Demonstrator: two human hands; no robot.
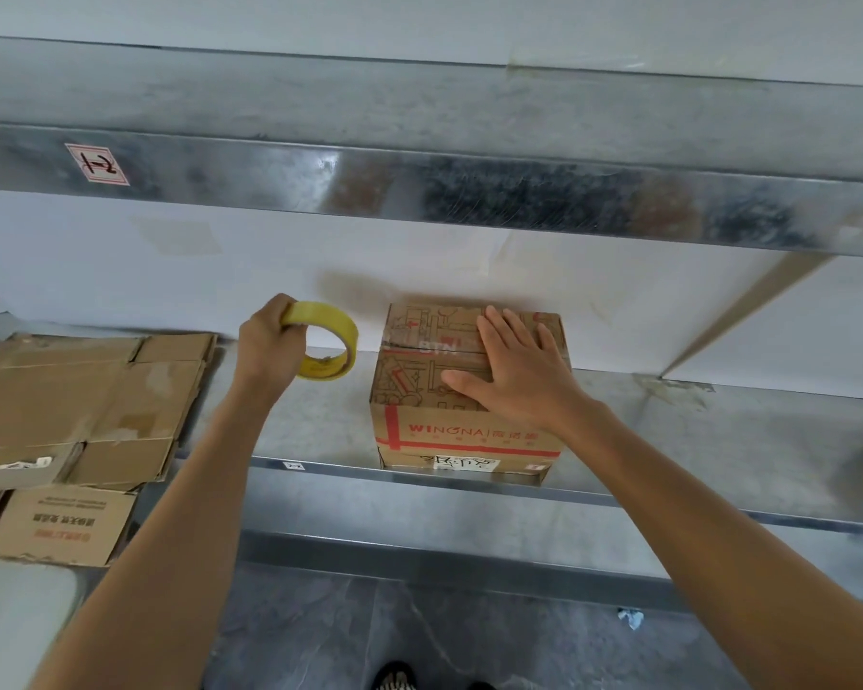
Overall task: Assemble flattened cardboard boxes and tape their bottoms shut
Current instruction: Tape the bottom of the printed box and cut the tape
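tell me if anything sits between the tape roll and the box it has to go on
Nothing visible stands between them. The left hand holds the tape roll just left of the box, with only bare shelf in the gap. The right hand lies flat on the box top, covering part of its seam.

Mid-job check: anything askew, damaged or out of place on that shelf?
Yes. The flattened cardboard stack at left is fanned unevenly and overhangs the shelf edge, its top sheet scuffed. A small scrap lies on the floor.
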